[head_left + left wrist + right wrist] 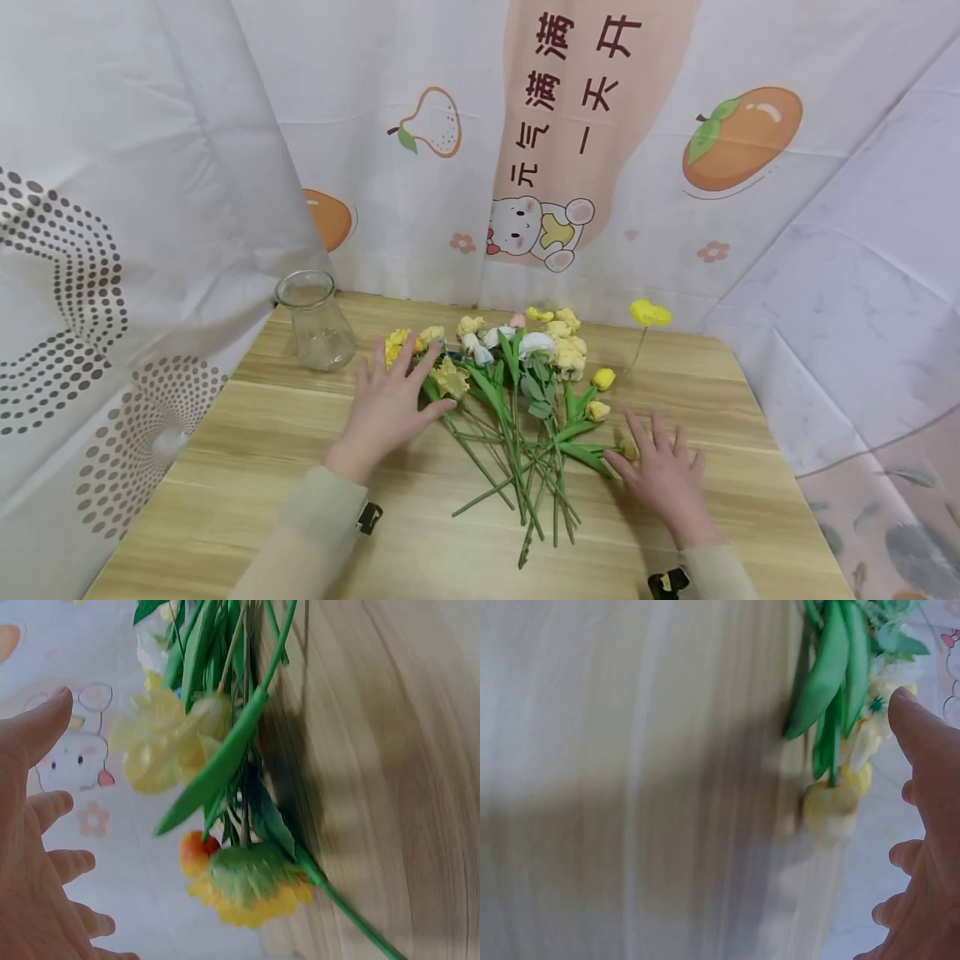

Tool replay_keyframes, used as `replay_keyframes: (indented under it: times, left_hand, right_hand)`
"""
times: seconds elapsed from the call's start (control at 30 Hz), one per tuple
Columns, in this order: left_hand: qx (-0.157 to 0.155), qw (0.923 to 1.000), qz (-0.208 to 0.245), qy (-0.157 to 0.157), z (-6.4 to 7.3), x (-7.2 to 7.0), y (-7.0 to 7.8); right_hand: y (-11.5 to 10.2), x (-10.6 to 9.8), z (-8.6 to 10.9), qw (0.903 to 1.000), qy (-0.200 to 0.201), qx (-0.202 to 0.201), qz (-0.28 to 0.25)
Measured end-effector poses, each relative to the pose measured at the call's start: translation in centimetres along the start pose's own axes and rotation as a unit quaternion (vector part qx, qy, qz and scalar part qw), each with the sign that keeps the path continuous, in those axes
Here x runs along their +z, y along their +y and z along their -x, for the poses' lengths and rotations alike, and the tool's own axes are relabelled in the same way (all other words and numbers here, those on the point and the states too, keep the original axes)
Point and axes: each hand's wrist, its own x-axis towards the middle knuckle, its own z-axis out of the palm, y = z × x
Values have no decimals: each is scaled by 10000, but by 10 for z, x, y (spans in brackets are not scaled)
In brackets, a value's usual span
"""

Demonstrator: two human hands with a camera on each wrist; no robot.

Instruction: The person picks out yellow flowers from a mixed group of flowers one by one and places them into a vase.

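A loose pile of artificial flowers lies mid-table, its green stems (517,467) crossing toward the front. My left hand (390,408) hovers with fingers spread over the left side of the pile, near a pale yellow flower (450,379). In the left wrist view a yellow-orange flower (251,881) and a long green leaf (217,776) show beside that hand. On the right, my right hand (663,475) is spread too, its thumb close to a yellow tulip (628,450). The right wrist view shows that tulip head (831,810) below green leaves (825,671). Neither hand holds anything.
A clear glass vase (321,329) stands at the table's back left. One bright yellow flower (649,313) sits apart at the back right. Printed fabric (360,50) hangs behind the wooden table (247,467), with more fabric along both sides.
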Motion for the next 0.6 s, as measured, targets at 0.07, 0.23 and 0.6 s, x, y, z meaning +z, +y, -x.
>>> replay_keyframes:
  times: [0.07,0.23,0.6]
  left_hand:
    - [150,9999,-62,8,0,3,6]
    - [677,9973,-249,113,-3,10,28]
    - [1417,9886,-510,95,-20,32,65]
  right_hand:
    - [5,3,1,9999,-100,39,-36]
    - [19,10,5,9989,-411,196,-94]
    - [33,21,8,9948,-852,513,-218]
